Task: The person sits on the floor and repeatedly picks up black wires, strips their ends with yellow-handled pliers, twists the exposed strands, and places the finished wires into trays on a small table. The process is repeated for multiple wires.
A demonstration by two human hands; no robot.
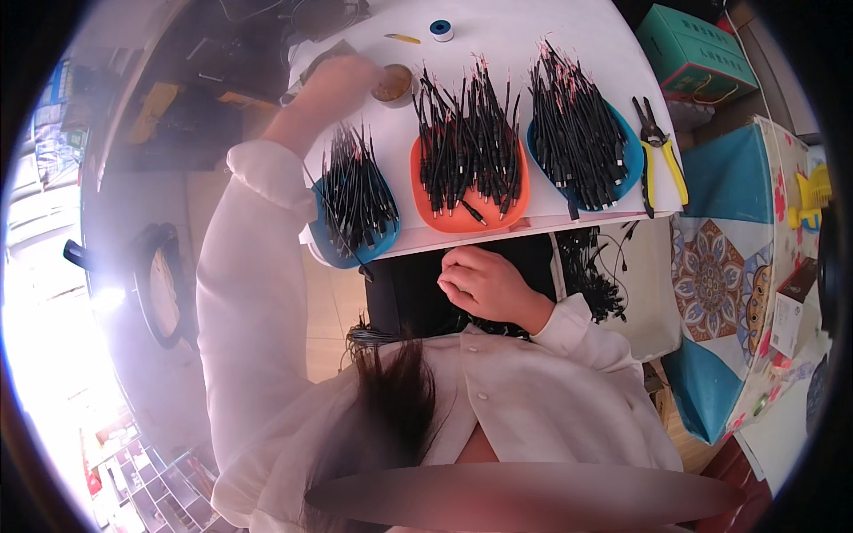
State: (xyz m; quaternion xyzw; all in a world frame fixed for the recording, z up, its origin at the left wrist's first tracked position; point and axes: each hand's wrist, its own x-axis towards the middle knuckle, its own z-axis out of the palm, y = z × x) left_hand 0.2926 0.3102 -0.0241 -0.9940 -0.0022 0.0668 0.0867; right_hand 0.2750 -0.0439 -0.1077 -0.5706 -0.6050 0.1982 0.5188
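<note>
My left hand reaches over the far left of the white table, next to a round tin with brown stuff inside. Its fingers are blurred, so their grip does not show. My right hand is curled closed over my lap, just below the table's near edge; whatever it may hold is hidden. Between the hands are short black cables with plugs and bare wire ends, in three heaps: on a small blue tray, on an orange tray in the middle and on another blue tray at the right.
Yellow-handled wire strippers lie at the table's right edge. A blue-and-white spool and a yellow cutter lie farther back. More black cables hang below the table. A green box stands at the far right.
</note>
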